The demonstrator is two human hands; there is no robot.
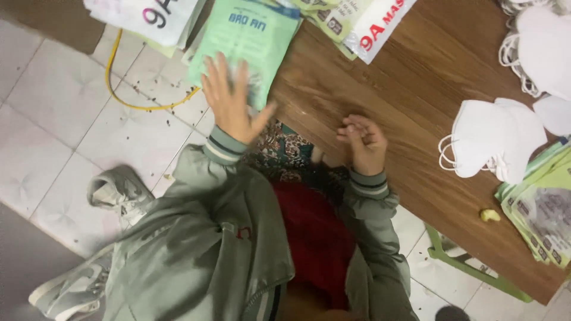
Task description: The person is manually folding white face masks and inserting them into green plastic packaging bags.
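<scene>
We are flattening a green printed packet (pixel 247 41) at the edge of the wooden table (pixel 380 113): our left hand (pixel 229 101) lies on it, fingers spread wide. Our right hand (pixel 363 142) rests loosely curled on the wood, holding nothing. Next, we judge, comes gripping the packet's edge without sliding it off.

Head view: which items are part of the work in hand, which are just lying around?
In hand:
- left hand, flat on green packet
- right hand, curled on wooden table, holding nothing visible
- white face masks
- green packet stack

Lying about:
- yellow cable on tiled floor
- yellow scrap
- green stool
</scene>
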